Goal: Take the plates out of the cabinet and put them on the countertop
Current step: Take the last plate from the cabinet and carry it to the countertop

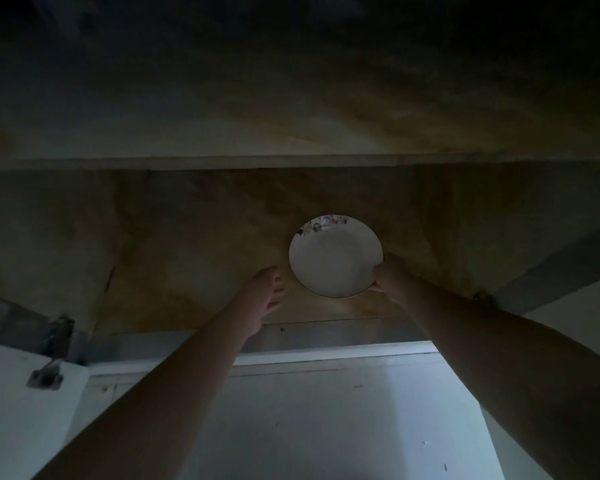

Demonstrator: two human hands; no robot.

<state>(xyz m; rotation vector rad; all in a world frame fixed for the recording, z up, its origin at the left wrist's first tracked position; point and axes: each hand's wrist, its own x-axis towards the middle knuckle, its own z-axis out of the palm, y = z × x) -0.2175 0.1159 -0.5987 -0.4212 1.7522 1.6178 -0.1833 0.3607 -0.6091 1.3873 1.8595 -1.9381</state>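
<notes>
at the far left a white cabinet door [18,403] stands open, and a metal hinge [45,375] sits on its near edge. it is very dark inside the cabinet [187,230], so the brown shelf is hard to see. the left hand [265,299] reaches in with its fingers spread loose, holding nothing, just left of the plate [335,258]. the white plate, with small flowers on its far rim, is inside the cabinet. the right hand [390,277] grips its right near rim, and the plate hides the fingertips. both arms are cut off at the bottom.
</notes>
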